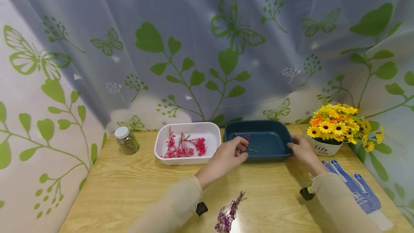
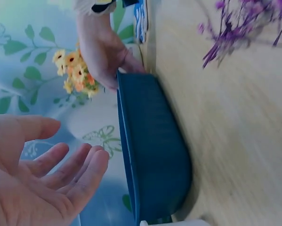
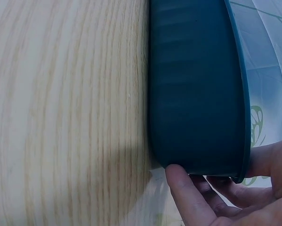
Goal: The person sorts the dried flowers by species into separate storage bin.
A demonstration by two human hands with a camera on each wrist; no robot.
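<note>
A dark blue tray (image 1: 271, 143) stands on the wooden table, with a small sprig of purple dried flowers (image 1: 247, 137) inside its left part. Over that end hovers my left hand (image 1: 226, 155), partly hiding the sprig. The left wrist view shows its fingers (image 2: 86, 181) loosely bent, with nothing between them. At the tray's right end my right hand (image 1: 304, 150) grips the rim and end wall; the right wrist view shows fingers (image 3: 190, 197) against the outer wall. Nearer the front lies a bunch of purple dried flowers (image 1: 226, 215).
Left of the blue tray is a white tray (image 1: 187, 161) holding pink dried flowers (image 1: 181, 149). A white-lidded jar (image 1: 127, 142) stands farther left. On the right are a pot of yellow flowers (image 1: 326, 149) and a blue-and-white glove (image 1: 362, 193). A patterned curtain (image 1: 194, 64) hangs behind.
</note>
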